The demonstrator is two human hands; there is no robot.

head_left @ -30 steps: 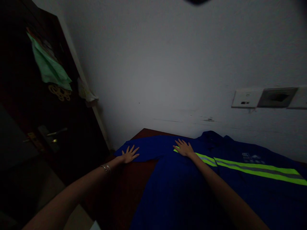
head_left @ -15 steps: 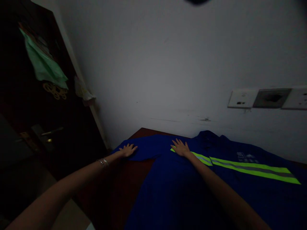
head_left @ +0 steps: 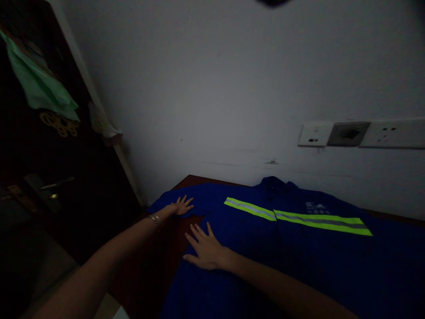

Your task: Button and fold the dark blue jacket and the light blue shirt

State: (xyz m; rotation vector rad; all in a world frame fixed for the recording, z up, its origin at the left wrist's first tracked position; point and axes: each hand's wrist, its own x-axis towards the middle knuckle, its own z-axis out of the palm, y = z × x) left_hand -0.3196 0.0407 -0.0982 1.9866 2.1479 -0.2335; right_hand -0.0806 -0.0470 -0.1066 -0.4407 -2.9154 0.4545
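Note:
A blue work jacket lies spread front side up on a dark red table, its collar towards the wall. A yellow-green reflective stripe crosses its chest, with small white print above it on the right. My left hand rests flat on the sleeve at the left, fingers spread; a bracelet circles that wrist. My right hand lies on the jacket's left side below the armpit, palm down with its fingers apart. Neither hand grips the cloth. The jacket's lower part is very dark.
A pale wall rises right behind the table, with a row of sockets at the right. On the left stands a dark door with a metal handle. A green cloth hangs on it.
My right hand has moved from the chest stripe down and left to the jacket's side, uncovering the stripe. My left hand has shifted slightly along the sleeve. The view has turned a little right.

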